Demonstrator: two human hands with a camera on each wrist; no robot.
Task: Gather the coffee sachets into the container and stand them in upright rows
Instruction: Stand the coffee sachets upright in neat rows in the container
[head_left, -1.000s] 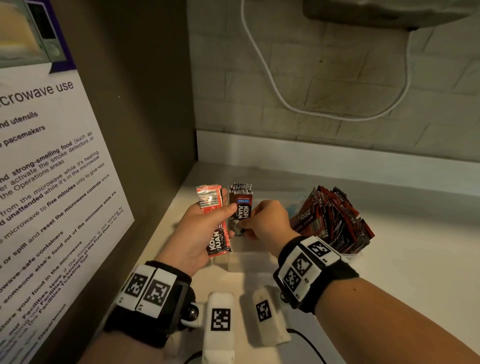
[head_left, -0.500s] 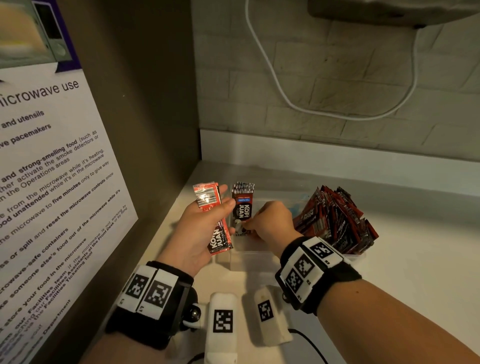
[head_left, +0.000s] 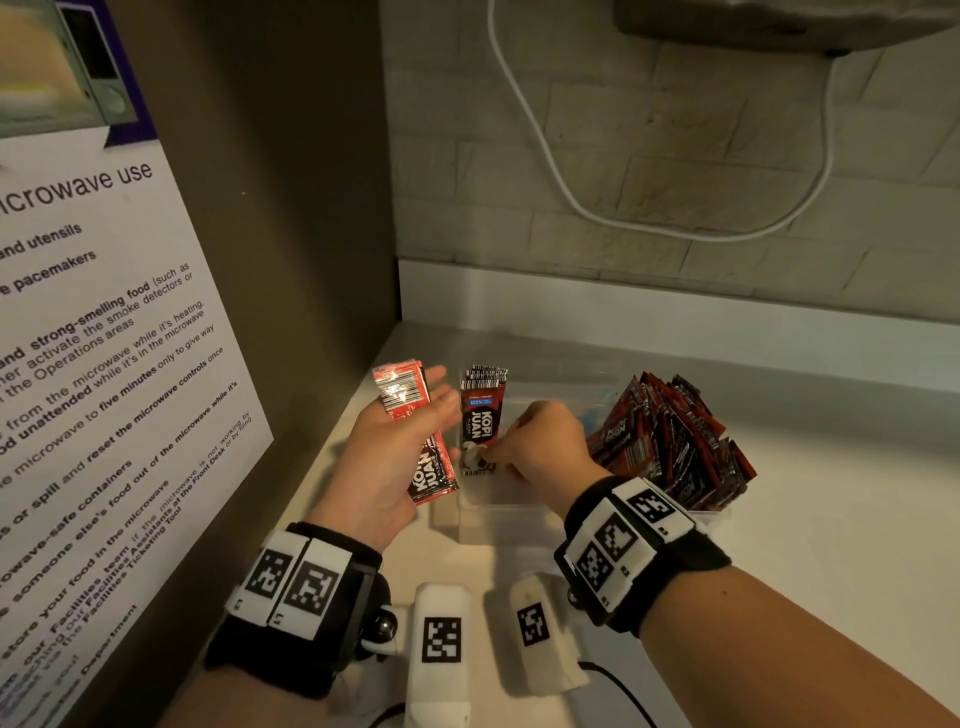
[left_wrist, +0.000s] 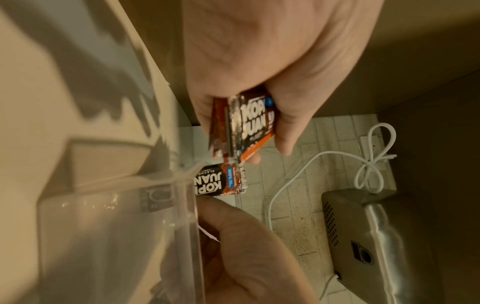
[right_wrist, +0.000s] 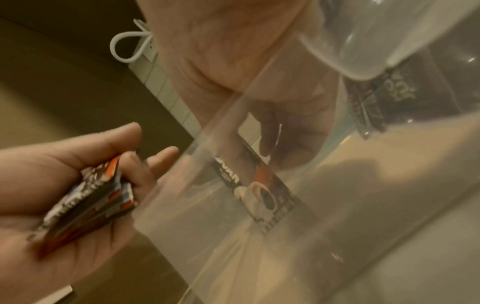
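Observation:
My left hand (head_left: 439, 395) holds a small stack of red coffee sachets (head_left: 408, 410) against its palm, thumb laid across them; the left wrist view shows that stack (left_wrist: 249, 123) pinched. It hovers just left of the clear plastic container (head_left: 519, 512). My right hand (head_left: 493, 457) reaches into the container's left end and pinches the foot of an upright row of dark sachets (head_left: 483, 415), also visible through the wall as the dark sachets (right_wrist: 259, 191). A leaning heap of red and dark sachets (head_left: 670, 441) fills the container's right end.
A brown side panel with a microwave notice (head_left: 104, 364) closes off the left. The brick wall behind carries a white cable (head_left: 571, 202) and a grey appliance (head_left: 779, 21) overhead. White countertop (head_left: 831, 519) stretches to the right of the container.
My left hand has drawn slightly left, away from the dark row, and its fingers have stretched out. The right hand stays at the foot of the row.

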